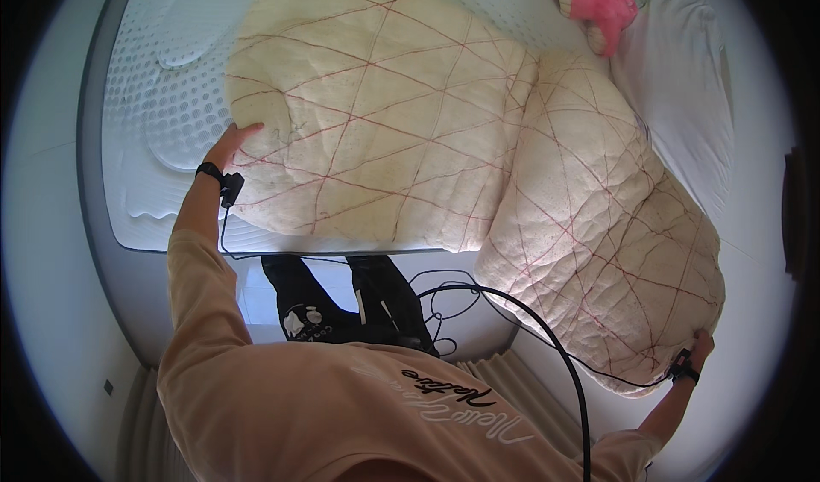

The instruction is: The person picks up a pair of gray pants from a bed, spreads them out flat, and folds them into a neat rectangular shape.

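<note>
A thick cream cotton quilt (pixel 384 110), crossed by red threads, lies over a pale mattress (pixel 166 116). Its right part is folded and bunched, bulging past the mattress's near edge. At the quilt's left edge, my left hand (pixel 240 142) has its thumb on top, with the other fingers mostly hidden at the edge. Far to the right, my right hand (pixel 704 346) grips the outer end of the bunched part, its fingertips out of sight. Each wrist wears a black strap with a small device.
A pink plush item (pixel 599 8) lies at the far right of the bed, beside a white cloth (pixel 672 84). A black cable (pixel 544 318) arcs in front of my body, and thinner cords loop near my legs. Pleated curtains (pixel 532 395) hang behind me.
</note>
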Motion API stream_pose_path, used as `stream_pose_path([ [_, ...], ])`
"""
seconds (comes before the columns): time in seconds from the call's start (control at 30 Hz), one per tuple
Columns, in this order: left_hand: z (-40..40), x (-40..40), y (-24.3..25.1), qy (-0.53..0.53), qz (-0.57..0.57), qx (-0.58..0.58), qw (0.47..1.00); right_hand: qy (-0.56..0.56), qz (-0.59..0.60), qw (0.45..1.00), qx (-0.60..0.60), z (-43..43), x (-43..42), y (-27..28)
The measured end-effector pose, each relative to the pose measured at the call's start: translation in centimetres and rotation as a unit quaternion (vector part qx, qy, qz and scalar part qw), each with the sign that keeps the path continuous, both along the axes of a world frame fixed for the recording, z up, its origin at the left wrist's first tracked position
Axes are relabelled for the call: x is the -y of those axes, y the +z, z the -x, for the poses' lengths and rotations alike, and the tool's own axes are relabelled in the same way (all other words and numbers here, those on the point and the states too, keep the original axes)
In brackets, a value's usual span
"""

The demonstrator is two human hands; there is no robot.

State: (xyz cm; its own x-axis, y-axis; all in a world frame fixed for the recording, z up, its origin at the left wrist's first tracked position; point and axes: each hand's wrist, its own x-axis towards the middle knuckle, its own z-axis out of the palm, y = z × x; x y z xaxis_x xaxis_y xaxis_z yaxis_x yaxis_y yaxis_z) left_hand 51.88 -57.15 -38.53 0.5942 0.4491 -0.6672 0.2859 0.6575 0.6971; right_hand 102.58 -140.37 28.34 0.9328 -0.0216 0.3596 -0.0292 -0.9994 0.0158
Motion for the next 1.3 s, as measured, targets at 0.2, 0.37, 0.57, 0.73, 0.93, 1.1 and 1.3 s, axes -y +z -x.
stream_pose_path([
  [0.2,-4.0,4.8,3.6,0.003,0.109,0.097,0.989,-0.033,-0.054,0.998,-0.019,0.1,-6.2,-4.6],
  [0.37,-7.5,8.8,9.9,0.119,0.000,0.092,0.989,-0.040,-0.015,0.999,0.004,0.9,-6.0,-2.6],
  [0.57,6.0,0.7,26.3,0.152,-0.155,0.199,0.956,-0.042,-0.128,0.991,-0.017,4.4,-8.4,-2.9],
  [0.73,19.5,0.1,50.8,0.239,-0.340,0.152,0.897,0.014,-0.059,0.997,0.041,5.3,-3.4,7.6],
  [0.93,54.9,-7.4,34.1,0.155,-0.501,-0.523,0.672,0.077,-0.161,0.978,-0.111,13.7,-21.3,3.3],
  [1.1,63.5,-6.7,11.8,-0.058,-0.410,-0.579,0.703,0.062,-0.154,0.979,-0.120,18.6,-31.2,-3.9],
  [1.3,58.4,-7.0,11.1,0.014,-0.398,-0.515,0.760,0.123,-0.102,0.964,-0.212,23.4,-41.1,-5.2],
])
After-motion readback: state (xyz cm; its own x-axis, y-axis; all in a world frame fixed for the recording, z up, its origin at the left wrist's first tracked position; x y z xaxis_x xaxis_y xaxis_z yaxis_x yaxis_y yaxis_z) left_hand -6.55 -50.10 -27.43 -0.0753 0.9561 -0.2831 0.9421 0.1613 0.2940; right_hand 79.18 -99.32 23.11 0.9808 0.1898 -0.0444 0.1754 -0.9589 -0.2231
